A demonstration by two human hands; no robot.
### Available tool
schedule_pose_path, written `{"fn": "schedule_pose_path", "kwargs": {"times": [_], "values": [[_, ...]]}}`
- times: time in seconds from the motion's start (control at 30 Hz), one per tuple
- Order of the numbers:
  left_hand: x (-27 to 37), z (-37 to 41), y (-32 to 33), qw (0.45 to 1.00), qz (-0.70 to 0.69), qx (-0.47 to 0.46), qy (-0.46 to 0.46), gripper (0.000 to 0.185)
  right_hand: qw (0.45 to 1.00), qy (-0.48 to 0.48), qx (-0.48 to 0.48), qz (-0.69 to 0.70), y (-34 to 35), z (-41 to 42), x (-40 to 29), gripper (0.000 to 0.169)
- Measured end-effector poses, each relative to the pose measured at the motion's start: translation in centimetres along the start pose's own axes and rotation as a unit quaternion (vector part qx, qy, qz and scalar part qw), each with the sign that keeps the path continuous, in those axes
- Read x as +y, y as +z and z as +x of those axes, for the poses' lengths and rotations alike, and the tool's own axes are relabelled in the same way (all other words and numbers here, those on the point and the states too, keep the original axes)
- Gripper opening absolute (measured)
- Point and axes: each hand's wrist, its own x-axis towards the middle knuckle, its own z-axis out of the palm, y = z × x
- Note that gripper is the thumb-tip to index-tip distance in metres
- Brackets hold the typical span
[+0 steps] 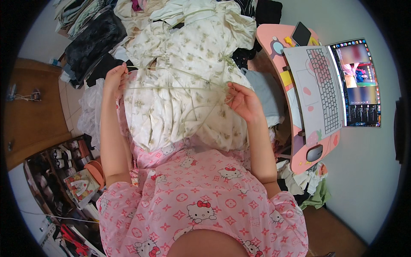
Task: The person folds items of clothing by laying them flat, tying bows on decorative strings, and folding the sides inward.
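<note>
A cream dress with a small green floral print (pixel 189 53) lies spread before me and over my lap, its gathered skirt towards me. Thin pale green cords (pixel 160 87) stretch across it between my hands. My left hand (pixel 116 78) pinches the cords at the dress's left side, raised a little above the fabric. On the right, my right hand (pixel 243 100) holds the other part of the cords between thumb and fingers, with a loop hanging near it. A green bow or tangle of cord (pixel 228 61) rests on the dress's right side.
To the right, a pink folding table (pixel 269 35) bears a laptop (pixel 321 90), a mouse (pixel 314 153) and a phone (pixel 301 33). Piled clothes (pixel 93 41) lie at the far left. A clear plastic bag (pixel 91 112) is beside my left forearm, and a shelf with shoes (pixel 48 167) stands lower left.
</note>
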Motion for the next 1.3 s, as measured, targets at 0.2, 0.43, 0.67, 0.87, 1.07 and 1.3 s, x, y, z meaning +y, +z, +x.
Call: {"fn": "schedule_pose_path", "kwargs": {"times": [0.2,0.43,0.67,0.87,1.07,1.3], "values": [[-0.6,5.3,-3.7,0.932,0.31,0.111,0.153,0.034,0.991,0.03,-0.131,0.019,4.8,-2.7,-1.9,0.041],[1.0,5.1,-0.4,0.809,0.502,0.186,0.242,0.029,0.977,-0.071,-0.04,-0.198,6.2,-2.6,-3.1,0.052],[0.8,-4.5,8.6,0.739,0.52,0.011,0.428,0.014,0.869,0.075,-0.022,-0.488,4.4,0.3,6.8,0.044],[-2.0,-14.4,12.3,0.837,0.445,-0.303,0.103,0.027,0.789,0.086,-0.122,-0.595,5.9,-1.5,7.6,0.025],[-5.1,-19.1,14.2,0.822,0.232,-0.383,0.351,0.021,0.982,0.053,-0.138,-0.118,8.6,-4.4,1.9,0.024],[3.9,-22.1,11.0,0.848,-0.088,-0.509,-0.121,0.017,0.972,-0.034,-0.157,0.173,9.3,-2.2,-2.0,0.017]]}}
